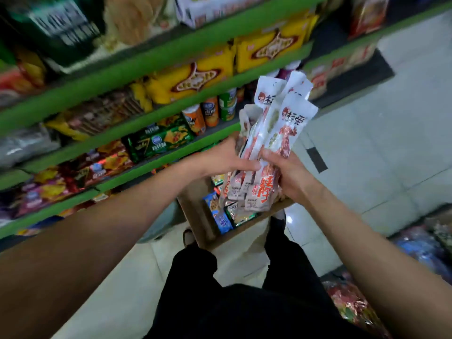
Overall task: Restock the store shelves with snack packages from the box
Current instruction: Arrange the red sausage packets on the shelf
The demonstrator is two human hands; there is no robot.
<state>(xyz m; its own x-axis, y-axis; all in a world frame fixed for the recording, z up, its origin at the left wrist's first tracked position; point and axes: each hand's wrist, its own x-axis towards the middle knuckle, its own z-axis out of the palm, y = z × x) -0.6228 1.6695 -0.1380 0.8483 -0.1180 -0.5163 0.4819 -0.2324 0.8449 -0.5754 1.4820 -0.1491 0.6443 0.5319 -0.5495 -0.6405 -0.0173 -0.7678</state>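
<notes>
Though crumpled, white-and-red snack packages (pixel 274 133)

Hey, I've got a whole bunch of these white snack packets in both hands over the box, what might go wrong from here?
1. The white packets fan out loosely above both hands, left hand and right hand, so one could slip out.
2. A dropped packet may miss the cardboard box and land on the floor.
3. The green shelves look full, so pushing them in might knock other packs down.

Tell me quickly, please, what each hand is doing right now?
Left hand: grips the bundle of white snack packages.
Right hand: grips the same bundle, lower down.
</notes>
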